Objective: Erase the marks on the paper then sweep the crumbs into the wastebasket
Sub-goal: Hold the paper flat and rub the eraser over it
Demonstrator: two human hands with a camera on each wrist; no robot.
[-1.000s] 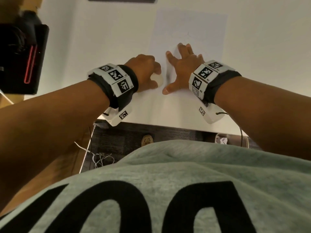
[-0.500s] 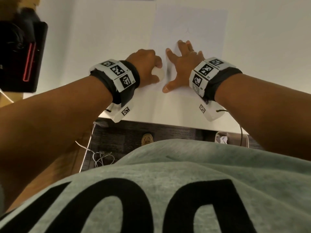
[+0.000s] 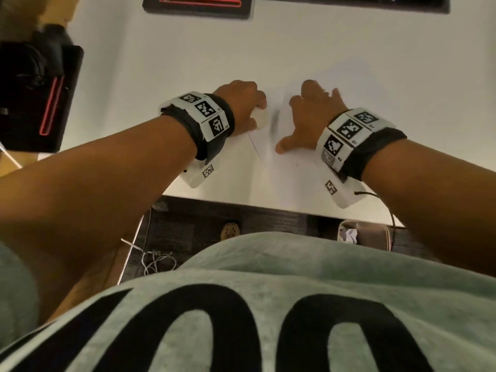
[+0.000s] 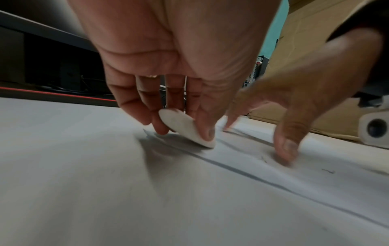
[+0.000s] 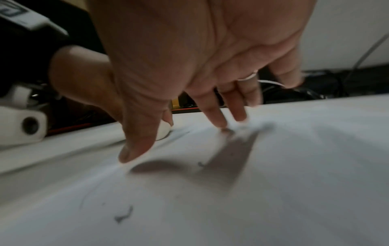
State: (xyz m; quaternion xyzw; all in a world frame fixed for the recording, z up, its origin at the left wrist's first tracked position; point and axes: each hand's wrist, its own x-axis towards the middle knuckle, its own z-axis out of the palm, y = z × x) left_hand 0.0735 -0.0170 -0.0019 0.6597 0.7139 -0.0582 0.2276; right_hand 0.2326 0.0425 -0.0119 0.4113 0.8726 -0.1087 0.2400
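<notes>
White surface (image 3: pixel 171 63) fills most of the head view; near edge runs just in front of the person's torso. Grey-green shirt (image 3: pixel 268 277) with black lettering covers the lower frame.

Sheet of paper (image 3: pixel 290 167) lies flat on the surface, its left edge visible as a thin line between the 2 hands. Faint grey smudge on it just right of the eraser; blurred, detail unclear.

Wastebasket (image 3: pixel 375 234) sits on the floor below the near edge of the surface, right of centre, with crumpled white paper inside.

2 black boxes with red line markings: 1 at far left (image 3: pixel 40 98), 1 at the far edge (image 3: pixel 198 4).

Left hand (image 3: pixel 241 106), tagged wristband behind it: grip clamped on the eraser, thumb and curled fingers pinching it. Right hand (image 3: pixel 311 116): fingers spread and straight, thumb and fingertips pressing on the paper, holding nothing. Ring (image 5: pixel 248 77) on 1 finger.

White oval eraser (image 4: pixel 185 128) is tilted, lower edge touching the paper near its left edge.

Dark eraser crumbs (image 5: pixel 123 216) lie on the paper near the right hand, at least 2 visible in the right wrist view.
</notes>
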